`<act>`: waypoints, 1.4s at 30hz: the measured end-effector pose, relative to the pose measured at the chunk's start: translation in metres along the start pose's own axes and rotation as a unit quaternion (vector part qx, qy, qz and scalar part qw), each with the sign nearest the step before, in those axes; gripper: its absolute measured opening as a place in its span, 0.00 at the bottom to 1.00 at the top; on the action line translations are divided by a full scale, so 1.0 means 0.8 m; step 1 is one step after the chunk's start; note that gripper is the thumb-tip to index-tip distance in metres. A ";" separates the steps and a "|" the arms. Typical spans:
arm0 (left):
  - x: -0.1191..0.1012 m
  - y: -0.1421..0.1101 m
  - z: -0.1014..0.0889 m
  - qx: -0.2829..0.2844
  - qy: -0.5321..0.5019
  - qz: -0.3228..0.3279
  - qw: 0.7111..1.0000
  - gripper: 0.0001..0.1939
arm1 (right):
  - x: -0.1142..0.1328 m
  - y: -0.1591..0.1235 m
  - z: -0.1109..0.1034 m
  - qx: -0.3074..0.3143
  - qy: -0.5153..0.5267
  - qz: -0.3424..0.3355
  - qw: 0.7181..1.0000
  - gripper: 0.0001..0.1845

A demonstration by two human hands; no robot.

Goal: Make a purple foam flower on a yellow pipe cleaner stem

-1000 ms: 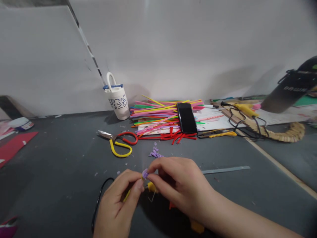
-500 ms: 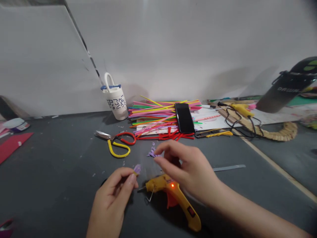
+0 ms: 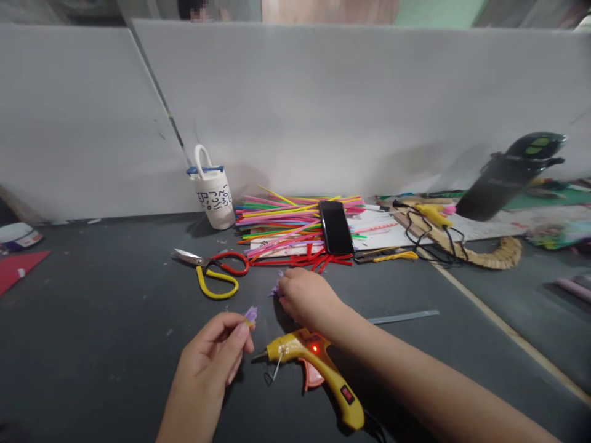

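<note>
Left hand (image 3: 203, 363) pinching a purple tuft (image 3: 250, 315) at its two o'clock, scissors (image 3: 206, 262) at that hand's twelve o'clock, purple bits (image 3: 275, 290) at the tuft's two o'clock, right hand (image 3: 308, 298) at the bits, fingertips hidden, cannot tell if gripping, glue gun (image 3: 325, 363) at the tuft's four o'clock

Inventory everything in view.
purple piece: 1, purple, lower centre
scraps: several, purple, centre
glue guns: 2, yellow, lower centre and back right
scissors: 1, red and yellow, centre left
cup: 1, white, back left
sticks: many, multicoloured, back centre
phone: 1, black, back centre
rod: 1, greyish, centre right
bottle: 1, dark, back right
tub: 1, white, left
sheet: 1, red, left
curved piece: 1, tan, back right
clutter: uncounted, mixed, right edge
partition: 1, pale, behind
table: 1, grey, underneath
left hand: 1, bare, holding purple piece
right hand: 1, bare, at scraps
</note>
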State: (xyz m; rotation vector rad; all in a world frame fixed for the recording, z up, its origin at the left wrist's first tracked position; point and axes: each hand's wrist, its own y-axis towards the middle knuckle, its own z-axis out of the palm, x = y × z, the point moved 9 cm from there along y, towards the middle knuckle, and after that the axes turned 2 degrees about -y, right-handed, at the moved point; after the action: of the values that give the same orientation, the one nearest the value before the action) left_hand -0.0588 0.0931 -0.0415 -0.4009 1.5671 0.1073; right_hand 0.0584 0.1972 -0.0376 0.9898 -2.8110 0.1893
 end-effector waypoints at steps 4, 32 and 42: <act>-0.001 0.000 0.005 0.012 -0.007 0.003 1.000 0.12 | 0.007 0.007 0.009 -0.009 0.015 -0.003 1.000 0.16; 0.026 -0.017 0.046 0.114 -0.296 -0.205 0.926 0.12 | 0.024 -0.060 -0.047 0.028 0.582 0.013 0.813 0.07; 0.021 -0.019 0.047 0.127 -0.314 -0.206 0.918 0.11 | 0.037 -0.062 -0.043 0.046 0.628 0.005 0.777 0.05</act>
State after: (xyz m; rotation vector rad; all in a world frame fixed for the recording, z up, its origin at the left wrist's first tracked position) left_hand -0.0180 0.0878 -0.0571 -0.4295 0.8229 -0.2707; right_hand 0.0709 0.1465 0.0047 0.4931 -1.5523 0.6862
